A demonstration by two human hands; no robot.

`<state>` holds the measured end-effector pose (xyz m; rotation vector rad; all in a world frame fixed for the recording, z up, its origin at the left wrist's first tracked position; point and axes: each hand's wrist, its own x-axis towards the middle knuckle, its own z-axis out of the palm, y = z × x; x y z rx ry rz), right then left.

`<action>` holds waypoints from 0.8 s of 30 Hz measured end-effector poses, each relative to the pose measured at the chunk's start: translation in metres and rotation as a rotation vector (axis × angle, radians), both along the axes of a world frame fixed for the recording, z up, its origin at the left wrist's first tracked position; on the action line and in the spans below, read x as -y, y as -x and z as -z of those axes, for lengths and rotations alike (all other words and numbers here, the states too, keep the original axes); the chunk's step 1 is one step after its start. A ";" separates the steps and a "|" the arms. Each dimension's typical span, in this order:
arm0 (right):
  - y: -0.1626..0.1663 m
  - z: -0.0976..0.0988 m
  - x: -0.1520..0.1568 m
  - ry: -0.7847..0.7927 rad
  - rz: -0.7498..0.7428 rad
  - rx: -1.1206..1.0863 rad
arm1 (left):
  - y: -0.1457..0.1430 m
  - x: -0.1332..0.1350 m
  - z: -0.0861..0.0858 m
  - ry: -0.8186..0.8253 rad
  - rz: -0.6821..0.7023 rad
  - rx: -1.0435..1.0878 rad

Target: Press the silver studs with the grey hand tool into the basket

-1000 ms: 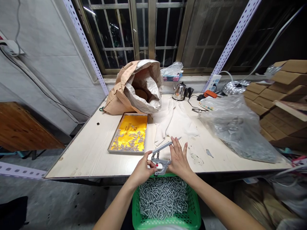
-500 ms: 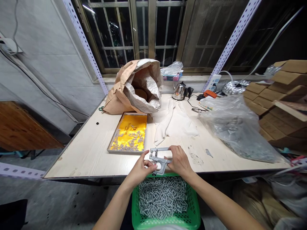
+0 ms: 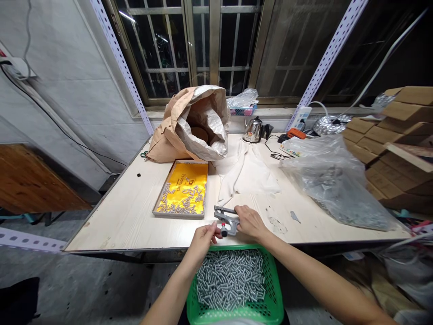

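Note:
My right hand (image 3: 251, 222) grips the right side of a small grey metal clamp (image 3: 231, 221), just above the table's front edge. The clamp has a spring near its upper bar and a screw with a red ring and a black knob at its lower left. Close against that knob, my left hand (image 3: 205, 237) has its thumb and fingers drawn together; its fingertips partly hide what they pinch. Below both hands sits a green plastic basket (image 3: 276, 289) filled with small silver screw-like metal parts (image 3: 232, 280).
A shallow box (image 3: 179, 215) with yellow cloth and loose metal parts lies left of the hands. Behind it leans an open paper sack (image 3: 165, 135). A white cloth (image 3: 253, 176), kettle (image 3: 252, 131), clear plastic bag (image 3: 334, 180) and stacked cardboard boxes (image 3: 395, 149) stand farther back and right.
The clamp has turned and tilted, so its black knob now faces me. My left fingers have drawn in from a wide spread to a pinch by the knob.

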<state>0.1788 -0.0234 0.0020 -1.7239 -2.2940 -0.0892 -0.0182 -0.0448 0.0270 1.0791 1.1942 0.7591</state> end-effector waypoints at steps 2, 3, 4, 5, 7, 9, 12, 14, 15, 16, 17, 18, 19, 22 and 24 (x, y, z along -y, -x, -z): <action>-0.001 -0.006 0.001 -0.034 0.011 -0.017 | -0.002 0.002 0.002 -0.026 0.024 -0.034; -0.001 -0.009 0.001 -0.052 0.008 -0.027 | -0.002 0.003 0.003 -0.038 0.034 -0.044; -0.001 -0.011 0.002 -0.077 -0.001 -0.043 | -0.002 0.003 0.005 -0.046 0.039 -0.049; -0.001 -0.013 0.003 -0.111 -0.017 -0.062 | -0.003 0.004 0.006 -0.051 0.032 -0.052; 0.002 -0.016 0.007 -0.192 -0.048 -0.102 | -0.003 0.005 0.007 -0.067 -0.019 -0.056; 0.006 -0.016 0.011 -0.256 -0.052 -0.126 | -0.004 0.007 0.007 -0.102 -0.085 -0.070; 0.013 -0.015 0.018 -0.283 -0.010 -0.137 | 0.000 0.011 0.002 -0.201 -0.122 -0.116; 0.014 -0.013 0.023 -0.283 0.008 -0.152 | 0.007 0.015 -0.005 -0.305 -0.125 -0.189; 0.014 -0.012 0.025 -0.281 0.013 -0.163 | 0.012 0.018 -0.010 -0.357 -0.114 -0.236; 0.012 -0.011 0.027 -0.277 0.018 -0.176 | 0.018 0.020 -0.015 -0.393 -0.078 -0.284; 0.011 -0.009 0.029 -0.272 0.021 -0.191 | 0.025 0.023 -0.020 -0.409 -0.009 -0.328; 0.009 -0.006 0.030 -0.266 0.022 -0.204 | 0.032 0.026 -0.025 -0.405 0.097 -0.365; 0.007 -0.004 0.032 -0.261 0.023 -0.214 | 0.038 0.027 -0.029 -0.386 0.225 -0.394; 0.003 0.003 0.035 -0.251 0.020 -0.222 | 0.055 0.018 -0.033 -0.344 0.476 -0.460; 0.002 0.006 0.035 -0.253 0.017 -0.217 | 0.061 -0.006 -0.030 -0.383 0.397 -0.516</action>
